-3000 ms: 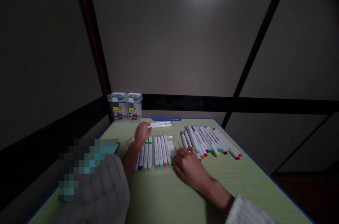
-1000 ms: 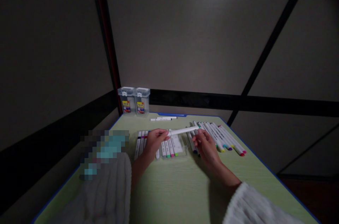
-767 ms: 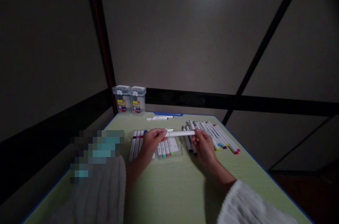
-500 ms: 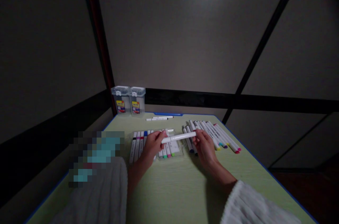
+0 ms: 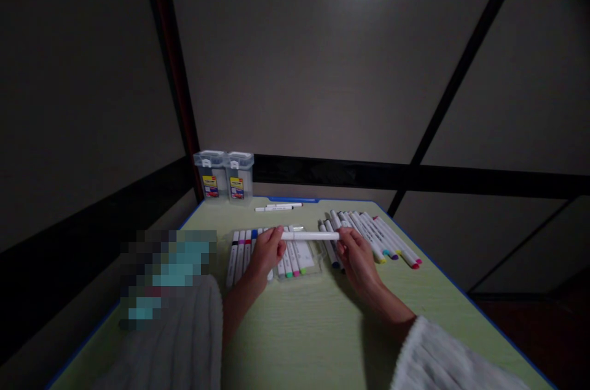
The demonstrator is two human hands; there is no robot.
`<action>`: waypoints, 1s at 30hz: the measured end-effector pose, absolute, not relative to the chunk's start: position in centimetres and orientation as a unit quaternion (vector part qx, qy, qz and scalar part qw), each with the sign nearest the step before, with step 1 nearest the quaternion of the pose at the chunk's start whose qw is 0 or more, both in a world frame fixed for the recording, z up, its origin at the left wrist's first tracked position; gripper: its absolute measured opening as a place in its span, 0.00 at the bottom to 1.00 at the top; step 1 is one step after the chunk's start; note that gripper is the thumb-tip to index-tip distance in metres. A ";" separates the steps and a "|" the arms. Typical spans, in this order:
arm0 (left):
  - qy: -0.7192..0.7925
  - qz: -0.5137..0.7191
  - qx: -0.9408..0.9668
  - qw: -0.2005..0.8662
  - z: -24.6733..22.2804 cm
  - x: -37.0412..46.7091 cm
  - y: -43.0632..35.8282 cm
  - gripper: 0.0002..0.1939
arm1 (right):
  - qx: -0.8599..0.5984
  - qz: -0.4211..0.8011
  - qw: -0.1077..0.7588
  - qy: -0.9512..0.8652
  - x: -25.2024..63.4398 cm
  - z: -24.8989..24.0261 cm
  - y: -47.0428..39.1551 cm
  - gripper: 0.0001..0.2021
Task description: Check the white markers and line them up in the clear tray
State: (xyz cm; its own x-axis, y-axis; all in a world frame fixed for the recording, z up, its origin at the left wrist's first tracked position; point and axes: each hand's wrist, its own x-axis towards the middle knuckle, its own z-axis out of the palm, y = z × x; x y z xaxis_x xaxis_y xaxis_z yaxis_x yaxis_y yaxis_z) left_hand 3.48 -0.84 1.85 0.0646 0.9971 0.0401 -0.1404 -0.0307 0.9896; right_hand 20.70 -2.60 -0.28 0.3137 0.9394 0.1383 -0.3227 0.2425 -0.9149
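Note:
A white marker (image 5: 313, 235) lies level in the air between my two hands. The fingers of my left hand (image 5: 268, 250) pinch its left end, and those of my right hand (image 5: 357, 252) pinch the right end. Beneath it, a clear plastic tray (image 5: 318, 264) on the table holds a row of several white markers with coloured bands or tips, such as a red-banded marker (image 5: 247, 249). My left hand hides part of that row. Right of the tray, several loose markers (image 5: 369, 233) lie side by side, partly behind my right hand.
Two lidded clear plastic boxes (image 5: 239, 178) with yellow labels stand at the table's back left corner. Two white markers (image 5: 274, 209) lie near the back edge of the green table (image 5: 295, 335). A blurred-out teal item (image 5: 179, 267) is at the left. A wall rises behind.
The held marker has turned from a slant, right end higher, to nearly level. My left fingers have risen slightly, and both hands still hold it.

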 end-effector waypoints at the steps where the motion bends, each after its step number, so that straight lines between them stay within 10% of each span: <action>1: 0.437 0.528 0.485 0.543 1.8 3.5 -0.8 0.16 | -0.416 0.454 0.695 -0.373 20.6 -0.2 -2.6 0.13; 30: 0.468 0.539 0.462 0.527 1.9 3.4 -0.8 0.19 | -0.428 0.459 0.689 -0.363 20.1 0.1 -3.0 0.06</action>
State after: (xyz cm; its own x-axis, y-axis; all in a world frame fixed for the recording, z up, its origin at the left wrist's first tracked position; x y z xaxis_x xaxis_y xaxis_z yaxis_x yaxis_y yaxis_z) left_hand 3.37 -0.82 1.85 -0.0184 0.9998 0.0045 -0.1344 -0.0070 0.9909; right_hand 20.07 -3.00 0.08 0.3145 0.9432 0.1069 -0.3220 0.2120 -0.9227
